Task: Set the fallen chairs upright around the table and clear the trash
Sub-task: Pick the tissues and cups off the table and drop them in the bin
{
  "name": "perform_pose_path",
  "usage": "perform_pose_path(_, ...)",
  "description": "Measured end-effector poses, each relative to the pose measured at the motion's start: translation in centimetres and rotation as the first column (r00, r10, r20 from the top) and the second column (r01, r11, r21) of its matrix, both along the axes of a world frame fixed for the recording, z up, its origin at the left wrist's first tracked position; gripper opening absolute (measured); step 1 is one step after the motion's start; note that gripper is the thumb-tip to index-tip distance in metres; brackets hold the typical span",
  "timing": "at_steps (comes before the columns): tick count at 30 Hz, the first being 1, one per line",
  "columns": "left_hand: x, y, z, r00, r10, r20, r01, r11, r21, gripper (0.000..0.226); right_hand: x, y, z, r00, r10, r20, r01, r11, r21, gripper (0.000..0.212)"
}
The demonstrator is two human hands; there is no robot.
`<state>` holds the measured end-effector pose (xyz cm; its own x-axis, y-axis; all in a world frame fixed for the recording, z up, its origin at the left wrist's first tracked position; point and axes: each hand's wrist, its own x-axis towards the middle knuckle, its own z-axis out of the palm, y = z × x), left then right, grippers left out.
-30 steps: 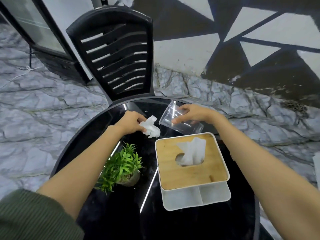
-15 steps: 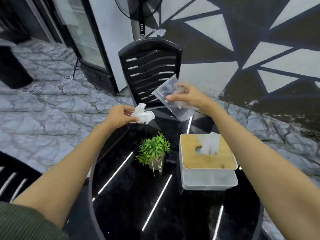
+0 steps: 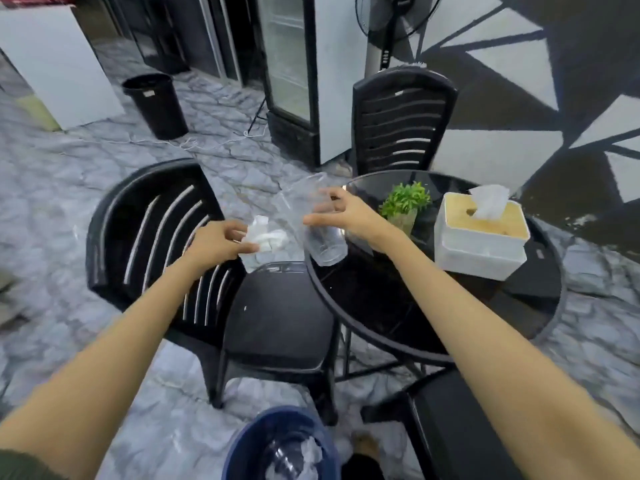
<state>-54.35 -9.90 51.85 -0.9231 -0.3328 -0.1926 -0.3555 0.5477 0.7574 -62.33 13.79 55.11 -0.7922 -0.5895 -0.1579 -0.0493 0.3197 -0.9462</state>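
Observation:
My left hand pinches a crumpled white tissue above the near black chair, which stands upright at the left of the round black glass table. My right hand holds a clear plastic cup, tilted, over the table's left edge. A second black chair stands upright behind the table. Below me a blue bin holds a clear cup and white paper.
On the table stand a small green potted plant and a white tissue box with a wooden lid. A black waste bin stands on the marble floor at the back left, near a glass-door fridge. A fan stands behind the far chair.
The view has swung left and back from the table. Both hands have lifted the tissue and the cup off the tabletop and carried them left, over the near chair and the table's edge.

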Motion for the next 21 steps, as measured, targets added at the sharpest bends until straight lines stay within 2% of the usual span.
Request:
perform_pose_path(8,14.6,-0.2,-10.3,0.968,0.148,0.202,-0.167,0.983,0.079,0.037,12.7,-2.5,-13.7,0.954,0.092,0.285,-0.130,0.985,0.116,0.080)
perform_pose_path(13,20.4,2.2,-18.2,0.931,0.219,0.293,-0.250,0.965,0.074,0.036,18.6,-1.6,-23.9,0.917,0.012,0.399,-0.097,0.977,0.192,0.073)
perform_pose_path(21,26.7,5.2,-35.7,0.869,0.268,0.416,-0.336,0.937,0.099,0.039,25.0,-0.3,-42.1,0.878,-0.112,0.465,-0.016,0.965,0.263,0.078)
